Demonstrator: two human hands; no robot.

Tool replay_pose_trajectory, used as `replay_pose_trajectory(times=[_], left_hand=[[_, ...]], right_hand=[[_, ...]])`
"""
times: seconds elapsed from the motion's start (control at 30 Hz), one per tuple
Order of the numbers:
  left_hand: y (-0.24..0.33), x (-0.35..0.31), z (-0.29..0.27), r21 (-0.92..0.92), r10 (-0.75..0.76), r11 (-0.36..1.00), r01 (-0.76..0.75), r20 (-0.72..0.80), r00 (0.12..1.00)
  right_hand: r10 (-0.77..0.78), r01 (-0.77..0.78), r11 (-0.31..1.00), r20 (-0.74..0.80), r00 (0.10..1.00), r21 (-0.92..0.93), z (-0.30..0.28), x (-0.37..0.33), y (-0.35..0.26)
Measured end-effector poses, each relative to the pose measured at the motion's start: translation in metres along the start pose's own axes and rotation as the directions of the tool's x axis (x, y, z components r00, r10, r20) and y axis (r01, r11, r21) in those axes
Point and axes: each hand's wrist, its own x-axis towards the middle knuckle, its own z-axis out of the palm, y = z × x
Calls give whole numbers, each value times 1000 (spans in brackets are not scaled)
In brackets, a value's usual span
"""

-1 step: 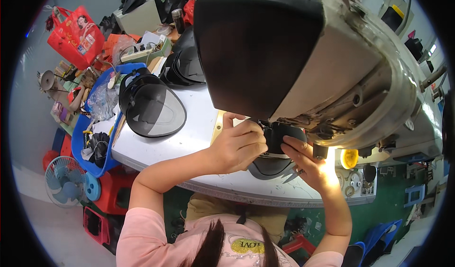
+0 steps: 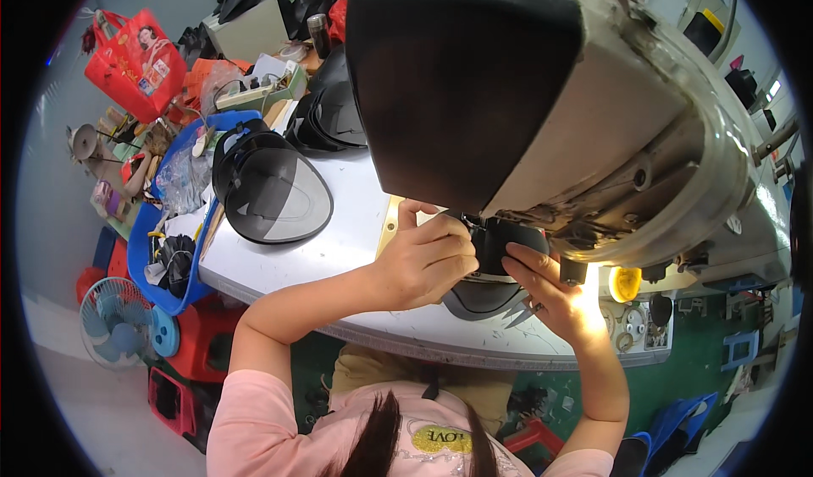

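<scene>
A black visor cap [image 2: 511,242] sits under the head of a sewing machine [image 2: 474,88], its dark curved brim [image 2: 483,300] pointing toward me. My left hand [image 2: 430,261] has curled fingers pinched at the cap's left edge, close to the needle area; the machine head partly hides the fingertips' grip. On the right, my right hand [image 2: 549,295] grips the cap band, fingers laid over its black surface and thumb out of sight. Pointed metal blades, seemingly thread snips [image 2: 517,314], stick out beneath that hand. A bright lamp glow falls on its wrist.
Finished-looking visor caps [image 2: 279,193] with greyish clear brims rest left on the white table [image 2: 254,265]; more caps [image 2: 334,117] are stacked behind. A blue bin [image 2: 182,295] of scraps hangs beside the table's left end. A fan [image 2: 118,325] and red stool [image 2: 199,341] stand below.
</scene>
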Motion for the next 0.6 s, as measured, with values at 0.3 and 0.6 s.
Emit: replay_pose_trajectory(times=[0.3,0.6], left_hand=[[-6,0,2,19,22,1000,-22,-31,999],[-8,-4,8,102,80,992,-77,-29,996]], right_hand=[[55,-55,998,47,997,-12,3,-1,1],[115,-115,993,38,993,13,12,-5,9]])
